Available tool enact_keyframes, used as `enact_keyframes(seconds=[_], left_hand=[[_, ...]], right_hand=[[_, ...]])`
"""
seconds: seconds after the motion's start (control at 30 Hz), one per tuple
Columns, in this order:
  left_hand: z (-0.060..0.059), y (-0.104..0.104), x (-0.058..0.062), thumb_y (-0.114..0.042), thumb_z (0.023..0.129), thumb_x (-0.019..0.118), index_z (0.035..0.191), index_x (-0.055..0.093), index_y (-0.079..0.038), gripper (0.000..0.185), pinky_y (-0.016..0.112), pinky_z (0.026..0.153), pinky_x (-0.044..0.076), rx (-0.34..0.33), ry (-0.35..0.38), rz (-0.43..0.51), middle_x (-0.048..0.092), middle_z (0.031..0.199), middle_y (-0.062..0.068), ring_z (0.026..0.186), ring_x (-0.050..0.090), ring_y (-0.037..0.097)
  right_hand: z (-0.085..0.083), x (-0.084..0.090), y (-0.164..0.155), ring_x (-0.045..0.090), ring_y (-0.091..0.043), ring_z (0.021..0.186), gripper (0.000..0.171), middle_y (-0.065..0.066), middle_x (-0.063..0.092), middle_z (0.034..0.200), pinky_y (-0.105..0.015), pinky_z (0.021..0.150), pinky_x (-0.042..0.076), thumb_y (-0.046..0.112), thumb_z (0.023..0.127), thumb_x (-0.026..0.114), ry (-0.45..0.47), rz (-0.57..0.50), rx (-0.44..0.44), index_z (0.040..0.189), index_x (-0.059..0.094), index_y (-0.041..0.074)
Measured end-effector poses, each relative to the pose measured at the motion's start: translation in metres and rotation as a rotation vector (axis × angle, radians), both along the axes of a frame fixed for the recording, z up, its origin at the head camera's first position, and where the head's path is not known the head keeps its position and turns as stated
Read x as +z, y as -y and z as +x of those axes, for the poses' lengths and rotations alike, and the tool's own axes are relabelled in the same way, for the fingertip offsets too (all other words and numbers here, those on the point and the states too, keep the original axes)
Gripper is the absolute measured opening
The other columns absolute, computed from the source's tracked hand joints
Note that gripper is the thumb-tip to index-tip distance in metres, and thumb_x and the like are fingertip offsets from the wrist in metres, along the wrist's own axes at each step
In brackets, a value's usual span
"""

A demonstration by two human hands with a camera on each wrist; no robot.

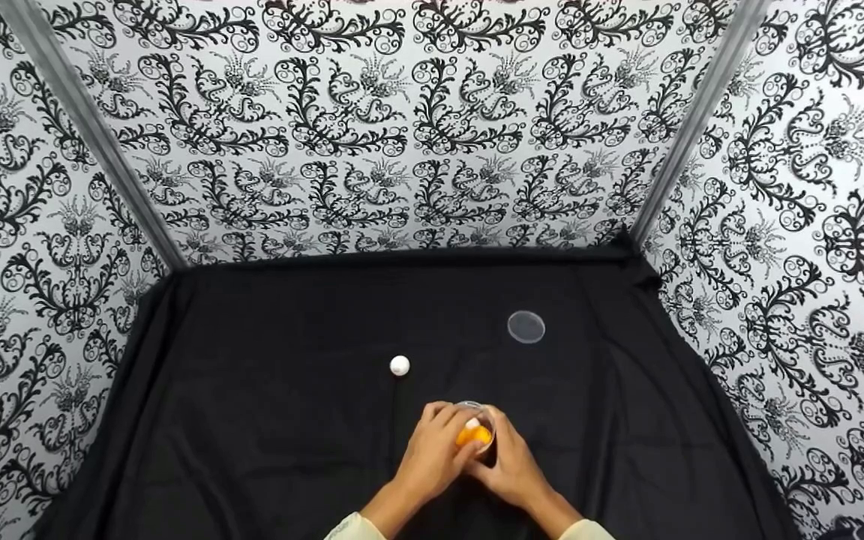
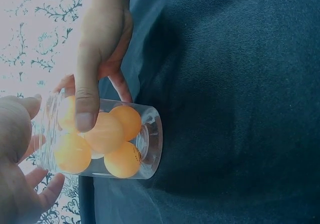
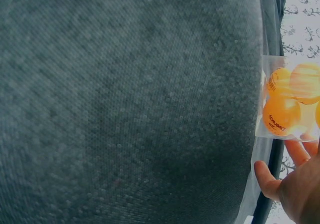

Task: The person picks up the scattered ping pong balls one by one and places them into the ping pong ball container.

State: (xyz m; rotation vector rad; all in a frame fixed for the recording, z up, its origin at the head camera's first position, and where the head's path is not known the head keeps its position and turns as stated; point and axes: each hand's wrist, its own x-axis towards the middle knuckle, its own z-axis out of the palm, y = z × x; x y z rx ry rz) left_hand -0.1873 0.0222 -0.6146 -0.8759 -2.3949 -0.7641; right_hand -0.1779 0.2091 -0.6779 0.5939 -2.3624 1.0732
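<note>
Two hands close round a clear plastic cylindrical jar (image 1: 475, 429) packed with orange table-tennis balls (image 2: 107, 143), standing at the 6 o'clock edge of a desk draped in black cloth (image 1: 289, 420): the left hand (image 1: 432, 450) curls its fingers (image 2: 30, 107) against the jar's side, while the right hand (image 1: 511, 465) clamps the wall between thumb and fingers (image 2: 87, 102). A lone white ball (image 1: 400, 365) lies at 11 o'clock from the jar, and a round transparent lid (image 1: 526, 327) rests at 1 o'clock, well apart.
</note>
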Motion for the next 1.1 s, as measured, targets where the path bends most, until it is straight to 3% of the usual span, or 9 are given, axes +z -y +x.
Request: enact_keyframes(seconds=[0.13,0.3,0.4,0.53,0.8,0.93,1.1], left_hand=[[-0.005,0.003,0.004,-0.04,0.083,0.081,0.126,0.068,-0.02,0.05,0.039,0.092,0.054,-0.006,-0.001,-0.012,0.068,0.123,-0.004,0.109,0.059,0.019],[-0.017,0.007,0.011,-0.044,0.087,0.077,0.13,0.066,-0.02,0.051,0.042,0.09,0.054,0.011,0.023,-0.048,0.065,0.129,-0.003,0.114,0.058,0.02],[-0.029,0.012,0.014,-0.04,0.091,0.074,0.132,0.066,-0.02,0.046,0.044,0.09,0.054,0.048,0.037,-0.05,0.065,0.13,-0.002,0.117,0.058,0.021],[-0.051,0.02,0.014,-0.037,0.094,0.072,0.131,0.067,-0.018,0.041,0.046,0.09,0.054,0.119,0.059,-0.04,0.066,0.128,0.001,0.118,0.06,0.025],[-0.099,0.032,-0.004,-0.039,0.097,0.067,0.132,0.065,-0.013,0.044,0.054,0.086,0.053,0.226,0.172,-0.132,0.063,0.132,0.011,0.12,0.058,0.035],[-0.114,0.035,-0.013,-0.036,0.095,0.07,0.13,0.065,-0.012,0.043,0.057,0.086,0.052,0.275,0.227,-0.196,0.062,0.132,0.013,0.12,0.057,0.037],[-0.126,0.038,-0.024,-0.032,0.095,0.07,0.135,0.062,-0.013,0.044,0.061,0.091,0.05,0.328,0.365,-0.239,0.057,0.141,0.013,0.128,0.053,0.037]], right_hand=[[0.001,0.0,0.0,0.066,-0.019,0.115,0.088,-0.003,0.064,0.129,-0.025,0.102,0.05,0.043,0.078,0.088,0.015,0.005,-0.008,0.147,0.044,0.012],[0.002,0.0,-0.001,0.067,-0.023,0.115,0.09,-0.01,0.064,0.129,-0.038,0.098,0.055,0.049,0.077,0.087,0.035,0.025,-0.022,0.147,0.044,0.011],[0.003,0.001,-0.001,0.067,-0.024,0.117,0.093,-0.011,0.063,0.132,-0.042,0.098,0.054,0.053,0.076,0.086,0.077,0.038,-0.032,0.148,0.043,0.012],[0.003,0.001,-0.001,0.066,-0.024,0.119,0.094,-0.009,0.063,0.132,-0.039,0.102,0.052,0.054,0.076,0.085,0.121,0.045,-0.035,0.148,0.041,0.013],[0.005,0.001,-0.003,0.065,-0.02,0.121,0.093,-0.006,0.065,0.132,-0.032,0.107,0.049,0.053,0.075,0.086,0.144,0.04,-0.048,0.147,0.043,0.013],[0.005,0.001,-0.001,0.066,-0.021,0.12,0.094,-0.007,0.066,0.131,-0.033,0.106,0.051,0.05,0.075,0.088,0.116,0.043,-0.051,0.147,0.044,0.012],[0.004,0.001,0.0,0.067,-0.02,0.12,0.093,-0.005,0.065,0.131,-0.027,0.105,0.05,0.046,0.074,0.09,0.064,0.05,-0.038,0.147,0.044,0.011]])
